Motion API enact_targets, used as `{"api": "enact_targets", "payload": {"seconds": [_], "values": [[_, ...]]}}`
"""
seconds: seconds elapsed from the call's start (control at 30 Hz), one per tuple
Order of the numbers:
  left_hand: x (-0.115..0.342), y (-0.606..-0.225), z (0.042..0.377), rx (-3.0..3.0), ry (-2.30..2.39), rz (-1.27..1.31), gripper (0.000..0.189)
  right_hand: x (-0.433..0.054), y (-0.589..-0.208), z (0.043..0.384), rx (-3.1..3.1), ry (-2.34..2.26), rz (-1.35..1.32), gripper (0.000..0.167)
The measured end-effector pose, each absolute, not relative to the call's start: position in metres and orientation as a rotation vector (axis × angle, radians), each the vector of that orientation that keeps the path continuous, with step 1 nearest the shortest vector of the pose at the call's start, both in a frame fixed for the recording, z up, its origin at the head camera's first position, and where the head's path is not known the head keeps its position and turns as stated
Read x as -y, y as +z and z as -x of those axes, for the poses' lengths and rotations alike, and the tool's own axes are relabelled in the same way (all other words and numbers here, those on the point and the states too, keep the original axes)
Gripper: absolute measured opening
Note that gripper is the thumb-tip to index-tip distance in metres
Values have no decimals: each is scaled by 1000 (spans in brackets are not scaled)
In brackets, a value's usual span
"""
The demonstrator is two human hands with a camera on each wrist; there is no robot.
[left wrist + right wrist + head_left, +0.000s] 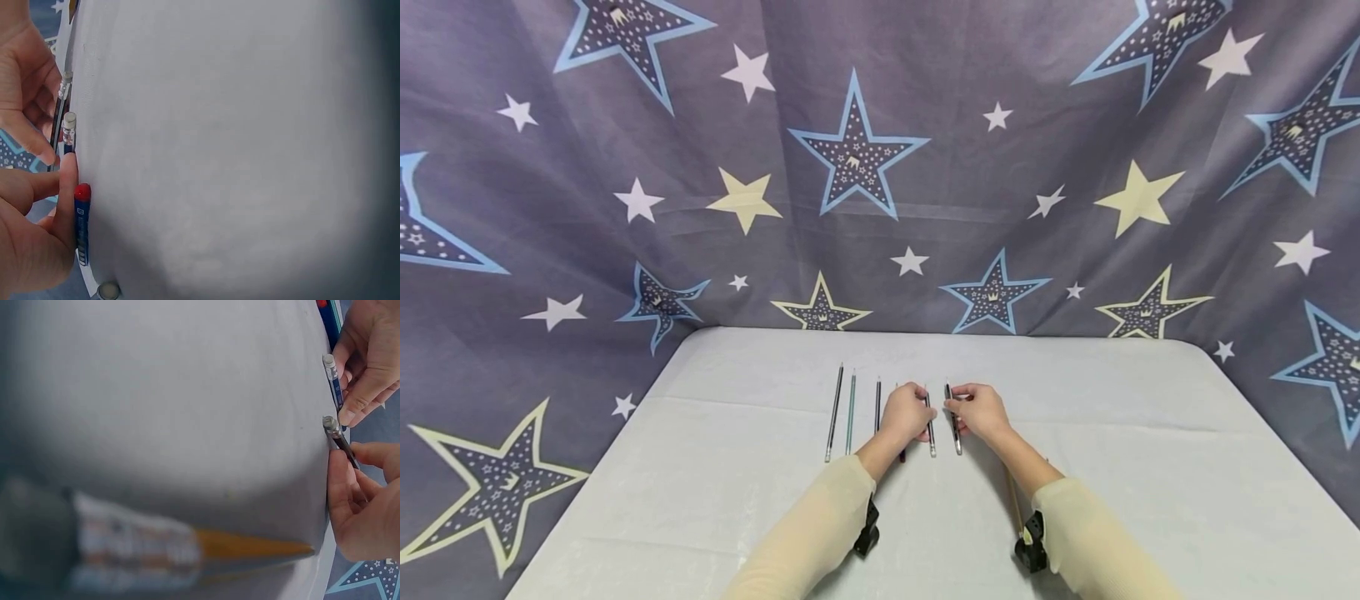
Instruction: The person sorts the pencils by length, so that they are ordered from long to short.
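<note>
On a pale table (700, 500), the left hand (906, 413) pinches the left pencil (932, 437) and the right hand (983, 412) pinches the right pencil (957, 437), near but apart, other pencils (851, 412) leftward. Light pressure and parallel shafts should keep things even.

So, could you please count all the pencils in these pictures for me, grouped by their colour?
Dark pencils, black or blue: 5
Teal pencil: 1
Yellow-orange pencil: 1
Total: 7
</note>
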State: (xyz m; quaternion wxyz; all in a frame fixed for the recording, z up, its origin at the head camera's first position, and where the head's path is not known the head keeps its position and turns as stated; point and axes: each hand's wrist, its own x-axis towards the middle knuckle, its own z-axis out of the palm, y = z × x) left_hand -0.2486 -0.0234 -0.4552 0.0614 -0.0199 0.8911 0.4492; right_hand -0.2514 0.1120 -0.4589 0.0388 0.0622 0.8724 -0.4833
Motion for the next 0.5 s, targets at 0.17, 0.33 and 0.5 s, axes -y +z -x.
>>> {"api": "enact_targets", "payload": {"seconds": [0.17,0.33,0.5], "values": [[23,-456,249,-2695,1363,52,32,-112,-461,253,-2688,-1467,-199,32],[23,-456,249,-2700,1361,44,32,-112,-463,253,-2701,-1447,-191,32],[23,-456,249,-2696,1371,50,33,-110,-464,253,-2726,-1405,-197,32]]}}
